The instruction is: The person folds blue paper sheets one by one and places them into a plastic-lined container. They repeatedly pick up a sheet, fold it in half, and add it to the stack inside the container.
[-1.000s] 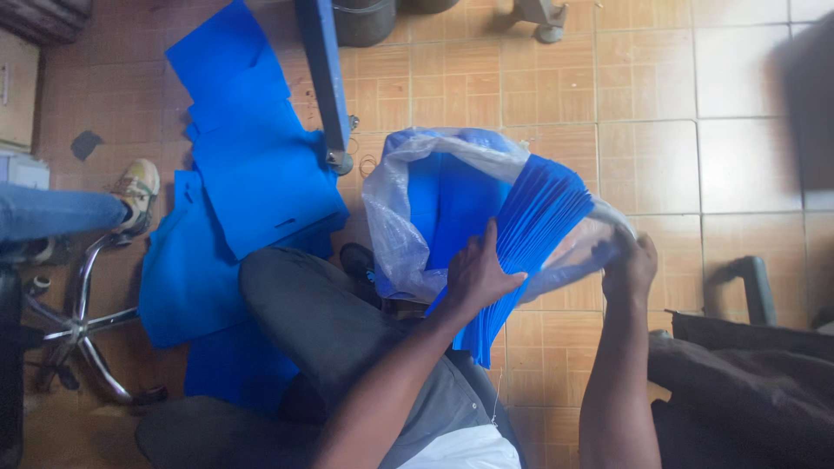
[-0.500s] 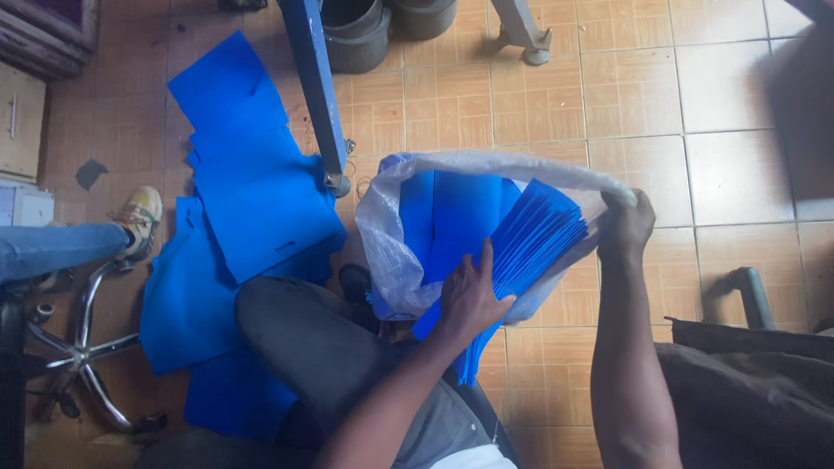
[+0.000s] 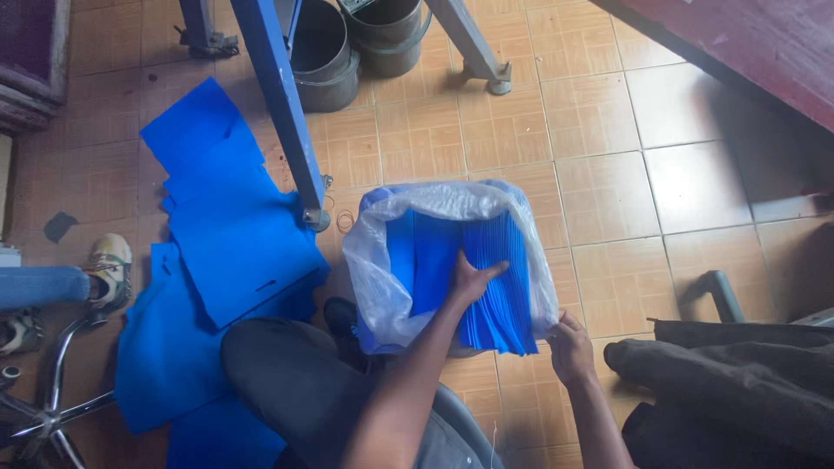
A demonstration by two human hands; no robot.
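Observation:
A clear plastic bag (image 3: 375,269) stands open on the tiled floor between my knees, filled with a thick stack of blue plastic sheets (image 3: 504,287) set on edge. My left hand (image 3: 473,280) reaches into the bag, fingers spread flat against the sheets. My right hand (image 3: 569,347) grips the near right rim of the bag, below the stack's lower corner. My dark-trousered leg (image 3: 295,382) lies to the left of the bag.
Loose blue sheets (image 3: 234,234) lie scattered on the floor at left. A blue metal table leg (image 3: 282,104) stands behind the bag, with dark buckets (image 3: 326,52) beyond. Another person's shoe (image 3: 109,265) and a chair base (image 3: 43,408) sit far left; dark cloth (image 3: 738,382) at right.
The bag and stack have been lowered from a raised, tilted pose to standing on the floor. My left hand now presses inside the bag; my right hand moved down to its near rim.

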